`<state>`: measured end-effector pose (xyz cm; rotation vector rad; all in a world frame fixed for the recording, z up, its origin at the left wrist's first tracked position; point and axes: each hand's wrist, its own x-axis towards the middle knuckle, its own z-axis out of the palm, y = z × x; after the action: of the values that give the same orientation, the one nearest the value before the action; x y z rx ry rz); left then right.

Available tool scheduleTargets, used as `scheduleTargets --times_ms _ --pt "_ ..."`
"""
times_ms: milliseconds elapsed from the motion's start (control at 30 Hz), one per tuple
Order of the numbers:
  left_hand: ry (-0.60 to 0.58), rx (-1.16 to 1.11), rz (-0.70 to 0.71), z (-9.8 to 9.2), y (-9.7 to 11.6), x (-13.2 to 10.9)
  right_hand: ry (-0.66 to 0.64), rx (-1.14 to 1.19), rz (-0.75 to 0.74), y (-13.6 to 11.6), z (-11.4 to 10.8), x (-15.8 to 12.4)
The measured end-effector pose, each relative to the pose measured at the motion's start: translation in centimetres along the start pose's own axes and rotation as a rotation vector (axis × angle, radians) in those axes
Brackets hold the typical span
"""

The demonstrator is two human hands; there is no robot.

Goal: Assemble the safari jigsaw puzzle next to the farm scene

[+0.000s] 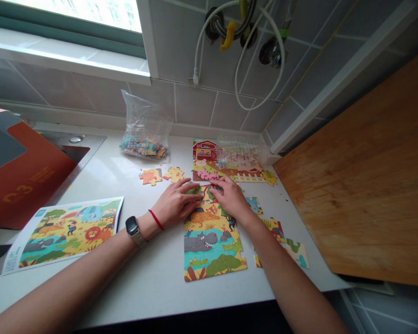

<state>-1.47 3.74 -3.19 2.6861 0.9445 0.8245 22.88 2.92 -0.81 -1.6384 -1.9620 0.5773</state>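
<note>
A half-built animal jigsaw [211, 248] lies on the white counter [153, 278], with a hippo and a leopard showing. My left hand [176, 204] lies flat on its upper left part, fingers stretched out. My right hand [230, 197] rests on the upper right part, its fingertips pressing a piece [209, 189] at the top edge. The two hands almost touch. Loose pieces lie near: two [162, 175] to the upper left and several [285, 241] to the right of my right forearm.
A finished farm jigsaw [226, 167] lies behind, partly under a clear bag [242, 150]. A plastic bag of pieces [144, 134] stands by the tiled wall. A picture sheet [66, 232] and a red box [24, 176] are at left, a wooden board [365, 185] at right.
</note>
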Motion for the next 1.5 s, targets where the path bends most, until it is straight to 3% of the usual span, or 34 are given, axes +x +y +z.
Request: scheduleTargets --times_ms 200,500,933,1300,1500 --pt "0.003 0.037 -0.047 -0.3 -0.1 0.0 -0.110 -0.032 -0.054 -0.5 -0.8 -0.2" --pt "-0.050 0.009 0.098 -0.8 0.0 0.2 -0.097 -0.138 -0.051 -1.6 -0.4 -0.6" --pt "-0.037 0.041 0.057 -0.7 0.2 0.3 -0.069 -0.230 -0.073 -1.9 0.0 -1.0" --pt "-0.051 0.055 0.038 -0.7 0.2 0.2 -0.192 -0.073 -0.170 -0.1 -1.5 -0.7" --pt "-0.031 0.031 0.041 -0.5 0.1 0.2 -0.158 -0.095 -0.162 -0.5 -1.5 -0.9"
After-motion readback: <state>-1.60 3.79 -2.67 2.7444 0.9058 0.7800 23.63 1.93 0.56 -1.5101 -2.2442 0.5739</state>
